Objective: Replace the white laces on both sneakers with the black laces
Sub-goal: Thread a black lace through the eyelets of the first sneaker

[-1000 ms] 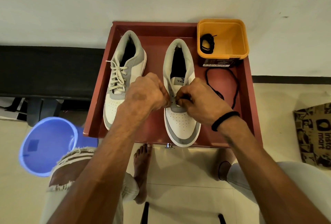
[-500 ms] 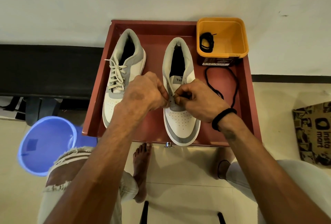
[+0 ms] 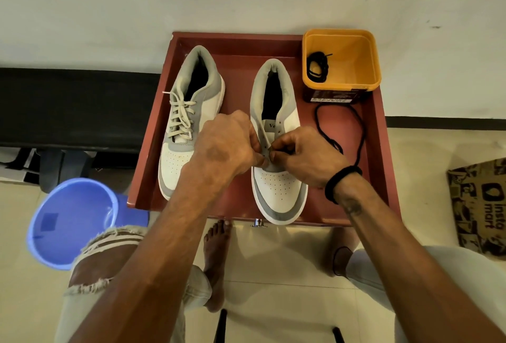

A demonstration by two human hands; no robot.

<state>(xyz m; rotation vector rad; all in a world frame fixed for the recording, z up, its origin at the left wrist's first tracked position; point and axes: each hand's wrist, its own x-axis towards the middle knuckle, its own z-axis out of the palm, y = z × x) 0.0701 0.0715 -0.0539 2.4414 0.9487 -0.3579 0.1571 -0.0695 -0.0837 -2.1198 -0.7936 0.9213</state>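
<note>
White and grey, the unlaced sneaker (image 3: 278,178) lies in the middle of the frame on a red tray (image 3: 375,178), its toe toward the lower edge. Over its eyelets both hands meet. The left hand (image 3: 227,148) is curled and pinches at the left eyelet row; the right hand (image 3: 306,156), with a black band on the wrist, pinches at the right row. What exactly they hold between the fingertips is too small to tell. A loose black lace (image 3: 342,129) curves on the tray right of this shoe. To the left the second sneaker (image 3: 189,129) has its white laces (image 3: 180,118). An orange tub (image 3: 356,68) at upper right holds a coiled black lace (image 3: 317,67). A blue bucket (image 3: 68,222) stands at lower left.
</note>
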